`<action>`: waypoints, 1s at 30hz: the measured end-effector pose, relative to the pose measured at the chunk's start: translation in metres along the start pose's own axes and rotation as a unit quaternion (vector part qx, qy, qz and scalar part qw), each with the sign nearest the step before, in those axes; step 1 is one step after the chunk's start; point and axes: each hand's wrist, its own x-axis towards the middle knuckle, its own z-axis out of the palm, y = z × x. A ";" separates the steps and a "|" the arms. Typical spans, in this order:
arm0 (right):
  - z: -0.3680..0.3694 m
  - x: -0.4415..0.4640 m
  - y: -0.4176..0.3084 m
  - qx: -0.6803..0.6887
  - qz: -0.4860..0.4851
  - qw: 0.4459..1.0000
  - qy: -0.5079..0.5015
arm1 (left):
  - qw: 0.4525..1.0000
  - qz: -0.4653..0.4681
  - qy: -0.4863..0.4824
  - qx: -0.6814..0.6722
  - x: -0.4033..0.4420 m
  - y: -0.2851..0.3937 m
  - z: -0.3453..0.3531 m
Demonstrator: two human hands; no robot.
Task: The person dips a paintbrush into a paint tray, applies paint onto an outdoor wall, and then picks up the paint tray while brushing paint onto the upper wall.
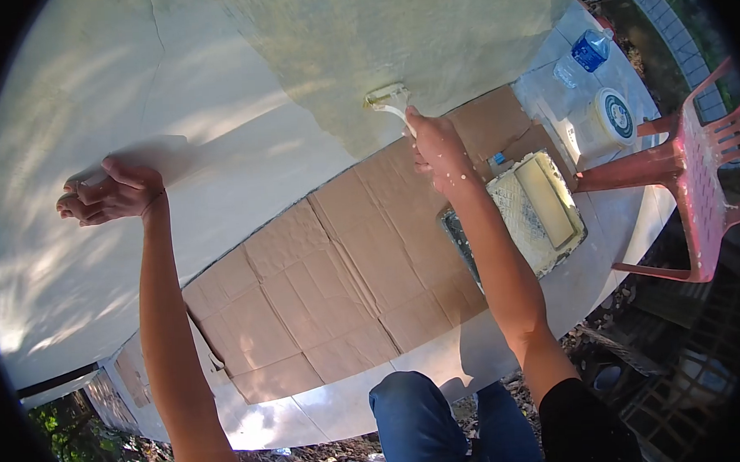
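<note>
My right hand [439, 150], spotted with pale paint, grips the white handle of a small paint roller [388, 94]. The roller's head is against the wall [239, 121], where a wet yellowish-green coat [327, 57] covers the upper right part. Below my right forearm lies a paint tray [545, 209] with cream paint in it and a ribbed slope smeared with paint. My left hand [113, 193] is raised close to the wall at the left, fingers loosely bent and thumb apart, with nothing visible in it. Whether it touches the wall, I cannot tell.
Flattened cardboard [322, 275] covers the tiled ledge [304, 414] along the wall's foot. To the right stand a white paint bucket [603, 127], a water bottle [583, 57] with a blue label and a red plastic chair [694, 180]. My knees [417, 417] are at the ledge's front edge.
</note>
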 end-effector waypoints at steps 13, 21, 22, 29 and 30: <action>-0.030 0.062 0.082 -0.124 -0.238 0.963 0.014 | 1.000 -0.001 0.029 -0.007 0.000 0.001 0.002; -0.188 -0.036 0.100 -0.173 -0.172 0.963 0.111 | 0.999 -0.038 0.016 -0.002 0.000 0.006 0.001; -0.213 -0.044 0.097 -0.196 -0.159 0.957 0.145 | 1.000 -0.029 0.011 -0.002 0.000 0.004 0.000; -0.321 -0.056 0.081 -0.587 -0.083 0.767 0.246 | 0.999 -0.035 0.001 0.006 0.000 0.002 0.002; -0.320 -0.056 0.077 -0.612 -0.059 0.750 0.245 | 0.999 -0.043 0.004 0.009 0.000 0.003 0.001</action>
